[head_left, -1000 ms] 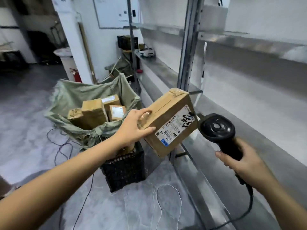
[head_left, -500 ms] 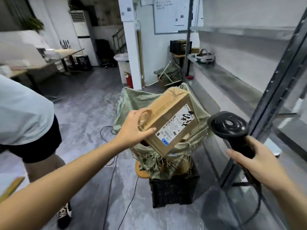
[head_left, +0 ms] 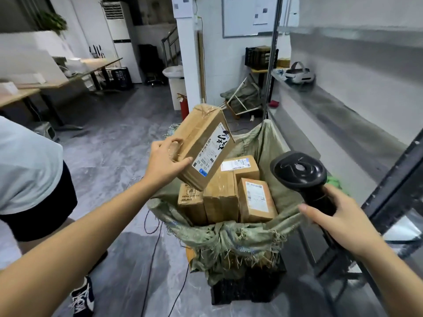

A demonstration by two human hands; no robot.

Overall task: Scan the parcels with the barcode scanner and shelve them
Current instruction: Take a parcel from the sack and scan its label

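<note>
Brown cardboard fills the left hand (head_left: 166,164): thumb and fingers are curled round the lower end of a taped parcel (head_left: 202,151), which it holds tilted in the air above the sack, white shipping label turned toward the right. The right hand (head_left: 338,219) is wrapped round the grip of a black barcode scanner (head_left: 299,173), whose head sits near the parcel but apart from it, facing roughly toward the label. Below them a green woven sack (head_left: 231,234), set in a dark crate (head_left: 247,289), holds at least four more boxes (head_left: 255,199) standing on end. To the right runs the metal shelving (head_left: 343,115); the stretch in view carries no parcels, only a white headset (head_left: 298,74) at its far end. By my reading the work is early: this parcel awaits its scan or has just had it, shelving is not yet done, and the sack's load remains. Another person's leg and shoe (head_left: 83,298) stand at the left.
</note>
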